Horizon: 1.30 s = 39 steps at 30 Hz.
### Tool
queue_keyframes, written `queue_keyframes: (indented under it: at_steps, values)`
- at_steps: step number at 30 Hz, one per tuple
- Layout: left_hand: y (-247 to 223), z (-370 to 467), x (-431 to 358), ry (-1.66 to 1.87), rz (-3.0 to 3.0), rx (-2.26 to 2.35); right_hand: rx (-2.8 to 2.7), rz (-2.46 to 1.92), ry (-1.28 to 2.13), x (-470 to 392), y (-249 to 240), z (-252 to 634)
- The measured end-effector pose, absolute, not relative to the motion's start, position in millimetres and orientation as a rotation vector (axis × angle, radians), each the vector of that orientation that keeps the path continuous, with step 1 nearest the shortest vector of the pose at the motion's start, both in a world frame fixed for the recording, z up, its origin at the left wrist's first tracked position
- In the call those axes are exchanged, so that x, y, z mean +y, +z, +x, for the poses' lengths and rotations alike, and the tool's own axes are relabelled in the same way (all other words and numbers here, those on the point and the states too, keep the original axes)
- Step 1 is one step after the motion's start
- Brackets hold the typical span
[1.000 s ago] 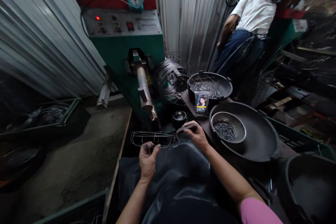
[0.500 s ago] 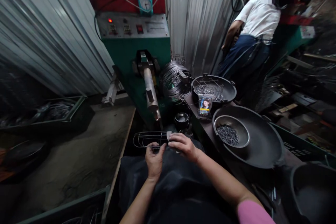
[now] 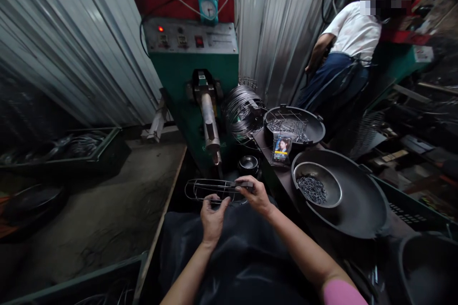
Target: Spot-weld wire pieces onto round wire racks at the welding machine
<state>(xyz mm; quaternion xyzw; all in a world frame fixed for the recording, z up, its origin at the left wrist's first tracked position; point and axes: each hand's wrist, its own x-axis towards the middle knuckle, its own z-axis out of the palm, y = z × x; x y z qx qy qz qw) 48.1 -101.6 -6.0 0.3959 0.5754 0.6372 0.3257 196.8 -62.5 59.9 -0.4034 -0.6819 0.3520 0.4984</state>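
Note:
Over my lap, my left hand (image 3: 213, 221) pinches the lower wires of a long, round-ended wire frame (image 3: 205, 181) between thumb and fingers. My right hand (image 3: 257, 196) is closed at the frame's right end, gripping a dark flat metal piece (image 3: 245, 184). That piece touches or overlaps the wires; whether it is fixed to them I cannot tell. Just beyond the frame, the spot welder's electrode arm (image 3: 210, 124) points down toward it, apart from the wires. My right fingers partly hide the frame's right end.
Ahead stands a green machine (image 3: 191, 64) with a lit red lamp. To the right are a wire coil (image 3: 239, 109), a pan of wire parts (image 3: 315, 126), a bowl of small metal pieces (image 3: 334, 188) in a large pan (image 3: 365, 205), and a phone (image 3: 282, 147). A co-worker (image 3: 352, 33) bends at the back right.
The flat piece at the frame's right end has turned, now showing a dark edge, and my right hand has shifted slightly right. My left hand keeps its hold. The camera view has shifted a little.

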Motion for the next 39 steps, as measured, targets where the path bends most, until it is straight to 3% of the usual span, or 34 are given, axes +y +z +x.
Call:
queue_keyframes:
  at_steps: [21, 30, 39]
  values:
    - [-16, 48, -43, 1.810, 0.860, 1.576, -1.547, -1.110, 0.873, -7, 59, 154]
    - [-13, 46, -34, 1.836, 0.923, 1.566, -1.654, -1.183, 0.627, 4, 60, 156]
    - [-12, 43, -21, 1.813, 0.864, 1.606, -1.729, -1.256, 0.605, 28, 51, 153]
